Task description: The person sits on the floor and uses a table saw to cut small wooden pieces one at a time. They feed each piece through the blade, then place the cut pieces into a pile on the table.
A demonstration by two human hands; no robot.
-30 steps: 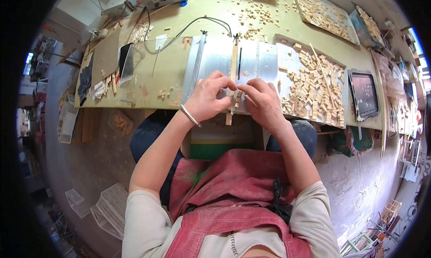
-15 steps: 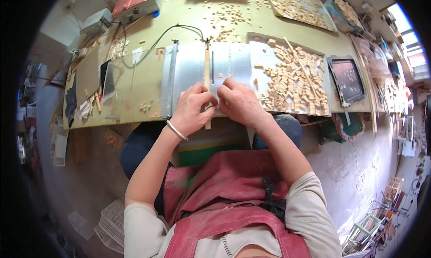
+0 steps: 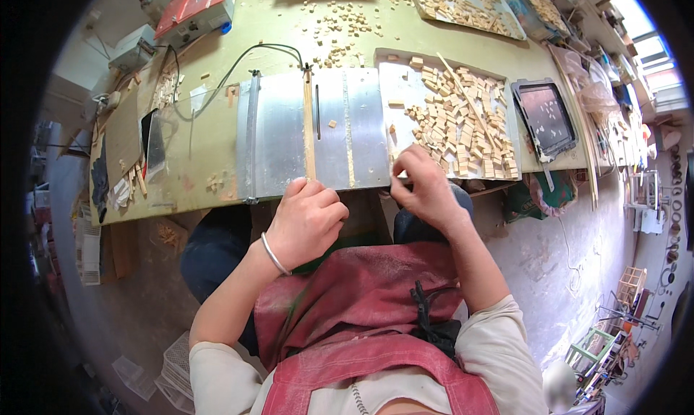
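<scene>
Currently the left hand (image 3: pixel 307 220) is curled tight, grip pinching the near end of a long thin wooden strip (image 3: pixel 309 126) lying lengthwise on the shiny sheet-metal plate (image 3: pixel 278 137) at the worktop (image 3: pixel 210 144) edge. Right hand (image 3: pixel 426 187) is fingers pressed together at the plate's near edge; what it holds is too small to tell. Red flat box (image 3: pixel 194 6) sits far left. Shallow grey tray (image 3: pixel 387 79) holds a pile of small pale wooden blocks (image 3: pixel 463 129). Dark-framed tray (image 3: pixel 546 118) to the right; contents unclear.
</scene>
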